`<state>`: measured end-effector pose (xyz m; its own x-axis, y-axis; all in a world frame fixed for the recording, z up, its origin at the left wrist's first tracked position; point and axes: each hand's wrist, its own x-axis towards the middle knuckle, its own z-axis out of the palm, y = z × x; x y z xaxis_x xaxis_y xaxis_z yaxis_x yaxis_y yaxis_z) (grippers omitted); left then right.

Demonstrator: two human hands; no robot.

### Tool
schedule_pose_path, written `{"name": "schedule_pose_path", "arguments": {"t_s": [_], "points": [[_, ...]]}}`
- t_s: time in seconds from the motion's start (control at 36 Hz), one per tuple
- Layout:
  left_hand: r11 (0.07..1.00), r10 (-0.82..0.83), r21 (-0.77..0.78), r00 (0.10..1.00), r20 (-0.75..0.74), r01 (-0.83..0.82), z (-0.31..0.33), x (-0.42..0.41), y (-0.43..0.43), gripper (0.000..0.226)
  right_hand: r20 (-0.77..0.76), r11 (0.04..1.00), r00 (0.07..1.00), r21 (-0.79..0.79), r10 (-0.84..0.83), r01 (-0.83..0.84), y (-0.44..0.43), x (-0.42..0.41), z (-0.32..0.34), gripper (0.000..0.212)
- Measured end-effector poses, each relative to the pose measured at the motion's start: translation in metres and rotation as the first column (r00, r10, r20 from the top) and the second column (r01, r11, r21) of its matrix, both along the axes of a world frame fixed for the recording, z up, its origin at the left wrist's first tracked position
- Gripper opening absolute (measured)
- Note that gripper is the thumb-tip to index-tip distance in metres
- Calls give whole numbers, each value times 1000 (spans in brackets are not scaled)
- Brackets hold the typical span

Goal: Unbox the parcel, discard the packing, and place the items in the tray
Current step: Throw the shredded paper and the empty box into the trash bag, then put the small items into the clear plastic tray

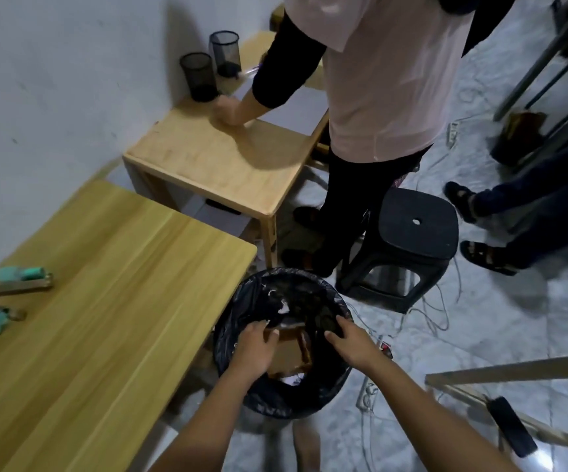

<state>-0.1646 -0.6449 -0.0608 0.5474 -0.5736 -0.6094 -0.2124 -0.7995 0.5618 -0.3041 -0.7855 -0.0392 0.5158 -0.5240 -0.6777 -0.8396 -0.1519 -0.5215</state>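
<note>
Reaching over the bin [241, 301], lined with a black bag, we have both hands inside its mouth. Left hand [253, 349]: grip closed on the upper edge of the brown cardboard packing [289, 352], fingers curled over it. The packing sits tilted inside the bin, below the rim. Right hand [350, 342]: fingers spread, palm down, resting on the bag at the bin's right rim; grip wide, holding nothing. Left of the bin, on the worktop [105, 301], lie two teal items [20, 274], well apart from the bin. Beyond the bin stands a black stool [415, 229].
</note>
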Motion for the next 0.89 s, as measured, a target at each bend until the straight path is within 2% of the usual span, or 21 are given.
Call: {"name": "schedule_pose_path", "arguments": {"t_s": [0.14, 0.22, 0.31, 0.53, 0.61, 0.69, 0.81, 0.89], "points": [[996, -27, -85, 999, -25, 25, 21, -4, 7, 54, 20, 999, 1000, -36, 8, -8, 18, 8, 18, 58], [989, -48, -142, 999, 14, 49, 39, 3, 16, 53, 55, 997, 998, -72, 9, -5, 33, 19, 34, 58], [980, -28, -194, 998, 47, 37, 58, 17, 37, 52, 114, 990, 993, -137, 38, -23, 51, 41, 55, 49], [945, 226, -286, 949, 220, -159, 97, 93, 146, 48, 223, 966, 953, -201, 205, -160, 119, 136, 87, 51], [900, 398, -304, 872, 286, -311, 106, 127, 196, 44, 251, 944, 923, -232, 291, -235, 151, 177, 93, 52], [823, 562, -328, 751, 346, -465, 112, 158, 247, 43, 269, 913, 882, -248, 386, -324, 181, 218, 93, 50], [679, 731, -384, 533, 426, -625, 108, 193, 312, 37, 306, 880, 828, -237, 469, -411, 217, 272, 87, 47], [530, 831, -406, 362, 422, -744, 98, 215, 353, 37, 322, 852, 791, -258, 521, -456, 239, 312, 80, 43]]}}
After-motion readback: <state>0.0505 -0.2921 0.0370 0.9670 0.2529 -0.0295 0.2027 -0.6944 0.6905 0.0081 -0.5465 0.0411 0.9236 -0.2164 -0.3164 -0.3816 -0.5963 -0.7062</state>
